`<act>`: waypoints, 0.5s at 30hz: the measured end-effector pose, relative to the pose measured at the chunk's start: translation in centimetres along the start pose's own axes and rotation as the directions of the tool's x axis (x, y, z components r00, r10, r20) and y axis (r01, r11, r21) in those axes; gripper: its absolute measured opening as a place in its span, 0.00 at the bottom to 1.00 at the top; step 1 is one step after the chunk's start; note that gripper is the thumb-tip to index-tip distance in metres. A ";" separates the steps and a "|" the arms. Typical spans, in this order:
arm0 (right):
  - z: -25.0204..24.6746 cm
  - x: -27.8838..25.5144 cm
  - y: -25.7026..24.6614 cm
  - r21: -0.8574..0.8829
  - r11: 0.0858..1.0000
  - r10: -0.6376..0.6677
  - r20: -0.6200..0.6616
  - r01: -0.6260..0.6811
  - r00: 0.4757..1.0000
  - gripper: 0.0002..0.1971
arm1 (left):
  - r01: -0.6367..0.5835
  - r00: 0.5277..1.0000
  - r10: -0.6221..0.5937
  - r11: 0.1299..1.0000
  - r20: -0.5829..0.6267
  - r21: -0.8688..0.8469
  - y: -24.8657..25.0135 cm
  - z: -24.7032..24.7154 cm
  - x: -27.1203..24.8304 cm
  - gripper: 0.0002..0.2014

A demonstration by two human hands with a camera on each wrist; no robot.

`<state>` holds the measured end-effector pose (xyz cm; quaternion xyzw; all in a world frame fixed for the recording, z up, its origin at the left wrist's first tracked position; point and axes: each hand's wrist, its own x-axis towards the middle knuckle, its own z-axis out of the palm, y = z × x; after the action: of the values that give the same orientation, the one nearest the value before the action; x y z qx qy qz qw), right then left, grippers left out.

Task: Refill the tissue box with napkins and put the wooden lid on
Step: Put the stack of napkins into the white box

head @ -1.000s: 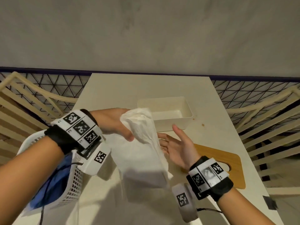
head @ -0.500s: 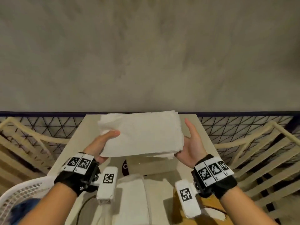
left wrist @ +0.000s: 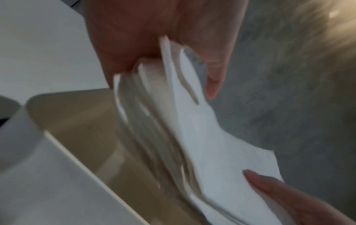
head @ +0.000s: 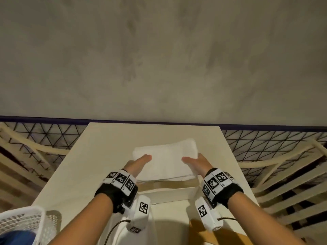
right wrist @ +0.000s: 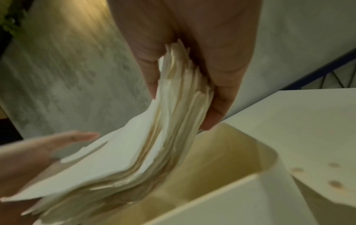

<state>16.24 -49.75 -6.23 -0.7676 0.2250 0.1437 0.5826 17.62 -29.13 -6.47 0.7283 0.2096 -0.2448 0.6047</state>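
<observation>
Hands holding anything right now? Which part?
Yes. Both grip the napkin stack by its short ends, thumbs on top: left hand at one end, right hand at the other, over the open tissue box.

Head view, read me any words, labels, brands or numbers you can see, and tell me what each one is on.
No readable words, brand names or numbers in any view.
Black-and-white square code markers, not text, on the left wristband, the right wristband and the white wrist camera housings.
The napkin stack, tissue box, white basket and table carry no print.
</observation>
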 end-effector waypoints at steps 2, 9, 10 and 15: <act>0.4 0.8 0.9 -0.150 0.988 0.043 0.022 -0.040 0.999 0.29 | 0.071 0.997 -0.076 0.991 0.031 0.117 -0.1 0.1 1.3 0.30; 1.6 1.7 2.4 -0.332 0.943 0.046 0.085 -0.015 0.995 0.35 | 0.115 0.993 -0.081 0.860 -0.089 0.497 -0.6 0.8 2.3 0.26; 1.6 1.8 2.3 -0.325 0.946 0.036 0.091 -0.005 0.995 0.34 | 0.125 0.991 -0.085 0.859 -0.103 0.497 -0.6 0.9 2.4 0.28; 1.3 2.5 3.1 -0.314 0.949 0.023 0.171 0.032 0.985 0.35 | 0.128 0.991 -0.127 0.894 -0.031 0.430 -1.5 0.2 3.1 0.36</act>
<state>16.85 -49.63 -10.44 -0.8360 0.1462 0.2423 0.4701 19.16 -29.01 -9.52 0.8287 0.1982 -0.3235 0.4115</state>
